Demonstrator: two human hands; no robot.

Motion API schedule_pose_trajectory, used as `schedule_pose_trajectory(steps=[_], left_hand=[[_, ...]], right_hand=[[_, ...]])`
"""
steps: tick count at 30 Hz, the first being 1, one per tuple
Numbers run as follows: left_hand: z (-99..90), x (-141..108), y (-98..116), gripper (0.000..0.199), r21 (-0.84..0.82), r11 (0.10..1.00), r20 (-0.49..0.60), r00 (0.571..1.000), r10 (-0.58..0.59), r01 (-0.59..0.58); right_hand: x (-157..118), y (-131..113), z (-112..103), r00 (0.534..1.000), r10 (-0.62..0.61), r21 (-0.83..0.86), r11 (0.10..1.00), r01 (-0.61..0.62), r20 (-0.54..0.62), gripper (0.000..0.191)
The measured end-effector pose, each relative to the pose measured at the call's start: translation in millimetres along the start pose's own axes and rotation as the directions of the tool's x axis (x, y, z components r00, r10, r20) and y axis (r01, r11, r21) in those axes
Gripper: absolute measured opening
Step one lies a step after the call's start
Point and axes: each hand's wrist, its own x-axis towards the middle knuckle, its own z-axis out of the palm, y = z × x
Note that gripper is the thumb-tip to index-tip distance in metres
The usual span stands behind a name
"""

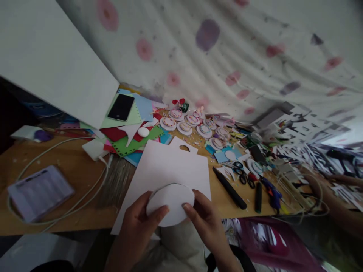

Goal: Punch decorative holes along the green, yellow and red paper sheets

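Note:
Between my two hands is a white paper disc (170,206), held near the front edge of the table. My left hand (138,219) grips its left rim, thumb on top and fingers beneath. The right rim is pinched by my right hand (202,217) in the same way. Behind and below the disc lies a large white paper sheet (172,162). At its top edge is a cut white piece (185,143) with a round hole. The undersides of my fingers are hidden by the disc.
Several small decorated round pieces (184,127) stand at the back. A black cutter (229,188), scissors (239,168) and a glue gun (272,194) lie to the right. A phone (121,107) rests on coloured sheets (138,141). A cable (85,204) loops at left. Another person's arm (329,200) is far right.

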Motion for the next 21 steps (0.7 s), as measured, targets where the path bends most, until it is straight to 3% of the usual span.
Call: schedule_pose_trajectory(steps=[6, 10, 13, 15, 17, 19, 21], left_hand=[[-25.9, 13, 9, 0.031, 0.134, 0.991, 0.018, 1.000, -0.012, 0.010], [-28.3, 22, 15, 0.035, 0.263, 0.963, 0.043, 0.996, -0.080, 0.066], [-19.3, 33, 19, 0.037, 0.328, 0.941, 0.055, 0.993, -0.105, 0.081], [-10.3, 46, 21, 0.039, 0.410, 0.910, 0.056, 0.994, -0.093, 0.062], [1.0, 63, 23, 0.042, 0.512, 0.858, 0.036, 0.997, -0.066, 0.038], [14.0, 82, 22, 0.045, 0.592, 0.805, 0.024, 0.997, -0.068, 0.041], [26.6, 100, 17, 0.045, 0.659, 0.751, 0.031, 0.996, -0.087, 0.044]], right_hand=[[24, 5, 18, 0.999, 0.044, 0.066, 0.997, -0.045, 0.017, 0.025], [29, 11, 18, 0.997, 0.072, 0.070, 0.995, -0.074, 0.035, 0.027], [30, 21, -8, 0.994, 0.106, 0.071, 0.992, -0.106, 0.010, 0.025], [28, 33, -43, 0.987, 0.090, 0.001, 0.996, -0.091, -0.131, 0.023], [23, 49, -91, 0.920, 0.030, -0.165, 0.981, -0.102, -0.391, 0.024], [13, 67, -146, 0.768, -0.064, -0.354, 0.910, -0.217, -0.637, 0.028], [1, 85, -199, 0.599, -0.135, -0.472, 0.758, -0.450, -0.789, 0.033]])
